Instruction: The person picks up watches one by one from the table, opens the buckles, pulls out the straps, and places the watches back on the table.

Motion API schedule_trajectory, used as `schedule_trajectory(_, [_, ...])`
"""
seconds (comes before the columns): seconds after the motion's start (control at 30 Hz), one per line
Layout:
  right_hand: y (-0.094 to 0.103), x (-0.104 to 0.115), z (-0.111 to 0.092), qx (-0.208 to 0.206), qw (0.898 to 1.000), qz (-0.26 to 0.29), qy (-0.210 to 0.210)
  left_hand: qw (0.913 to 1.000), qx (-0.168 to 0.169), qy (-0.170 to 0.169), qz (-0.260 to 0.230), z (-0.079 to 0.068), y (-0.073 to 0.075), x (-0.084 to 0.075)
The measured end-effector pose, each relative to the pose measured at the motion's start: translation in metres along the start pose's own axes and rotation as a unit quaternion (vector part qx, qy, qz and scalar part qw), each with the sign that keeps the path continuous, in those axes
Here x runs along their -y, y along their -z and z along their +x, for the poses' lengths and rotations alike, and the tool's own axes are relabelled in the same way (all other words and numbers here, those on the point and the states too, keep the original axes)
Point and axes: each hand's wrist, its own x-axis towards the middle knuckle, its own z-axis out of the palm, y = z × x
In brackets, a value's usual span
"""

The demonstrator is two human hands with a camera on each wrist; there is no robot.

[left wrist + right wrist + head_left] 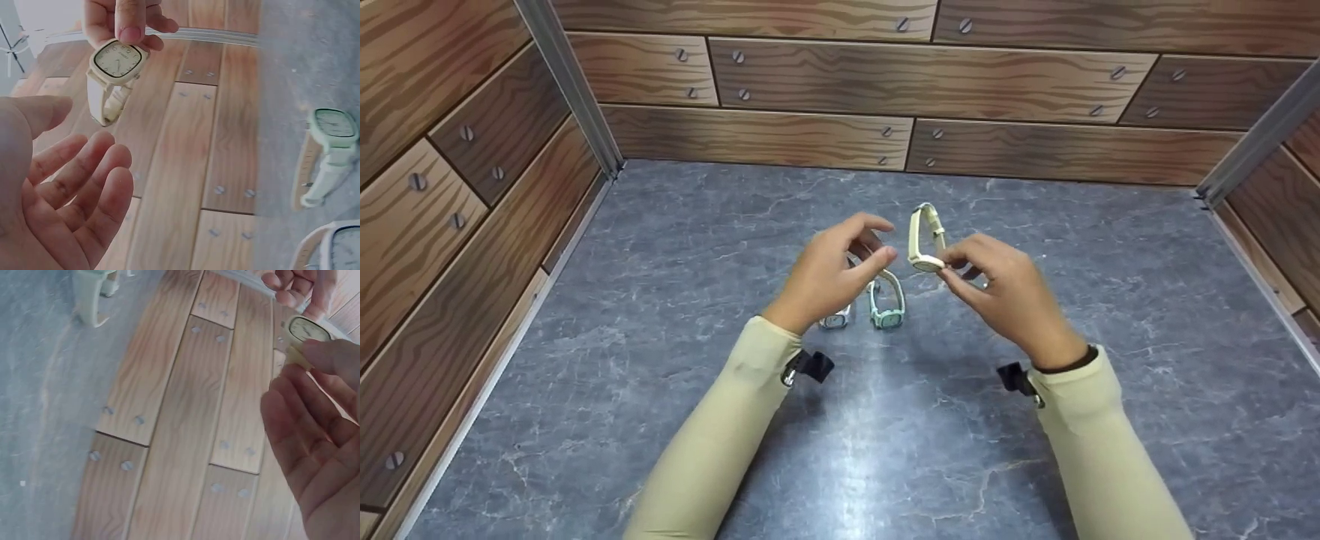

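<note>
The grey tabletop point(585, 390) carries a green watch point(889, 319) and a white watch point(835, 321).

hands point(1006, 285) apart; right one pinches cream watch point(915, 241)

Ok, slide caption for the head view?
Right hand pinches a cream watch near the left hand; two more watches rest on the tabletop.

Booth-like enclosure; wider premises can't be told. Wood-patterned panels point(930, 79) on three sides, screw heads point(1118, 72), metal corner posts point(570, 82), grey marble-veined surface point(930, 427).
</note>
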Motion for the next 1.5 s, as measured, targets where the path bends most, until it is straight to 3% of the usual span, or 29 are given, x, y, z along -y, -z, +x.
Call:
schedule_trajectory(0.2, [0.003, 0.017, -0.002, -0.046, 0.996, -0.047, 0.054, 0.9991, -0.011, -0.027, -0.03, -0.003, 0.006, -0.015])
schedule_trajectory(0.33, [0.005, 0.025, -0.003, -0.064, 0.993, -0.067, 0.072, 0.9985, -0.016, -0.027, -0.044, -0.005, 0.006, -0.026])
schedule_trajectory(0.53, [0.005, 0.031, -0.003, -0.063, 0.99, -0.089, 0.09, 0.9988, -0.011, 0.019, -0.044, -0.008, 0.005, -0.033])
schedule_trajectory(0.77, [0.003, 0.031, -0.003, -0.046, 0.989, -0.097, 0.106, 0.9956, -0.002, 0.067, -0.066, -0.008, 0.005, -0.03])
schedule_trajectory(0.83, [0.003, 0.032, -0.003, -0.034, 0.991, -0.073, 0.104, 0.994, 0.0, 0.073, -0.081, -0.008, 0.005, -0.029])
schedule_trajectory(0.93, [0.004, 0.034, -0.002, -0.023, 0.997, 0.03, 0.065, 0.992, 0.009, 0.071, -0.104, -0.007, 0.007, -0.029])
schedule_trajectory(1.03, [0.005, 0.035, -0.001, -0.032, 0.987, 0.158, -0.005, 0.9931, 0.036, 0.048, -0.101, -0.007, 0.008, -0.03])
schedule_trajectory(1.1, [0.005, 0.036, 0.0, -0.035, 0.977, 0.207, -0.046, 0.9937, 0.058, 0.027, -0.092, -0.008, 0.008, -0.032])
schedule_trajectory(1.3, [0.007, 0.035, 0.0, -0.017, 0.967, 0.233, -0.104, 0.9925, 0.092, -0.012, -0.079, -0.01, 0.007, -0.032])
schedule_trajectory(1.4, [0.007, 0.034, 0.001, -0.011, 0.967, 0.232, -0.102, 0.9927, 0.102, -0.016, -0.062, -0.011, 0.008, -0.031])
schedule_trajectory(1.5, [0.006, 0.032, 0.001, 0.0, 0.974, 0.21, -0.086, 0.9938, 0.105, -0.015, -0.032, -0.012, 0.011, -0.03])
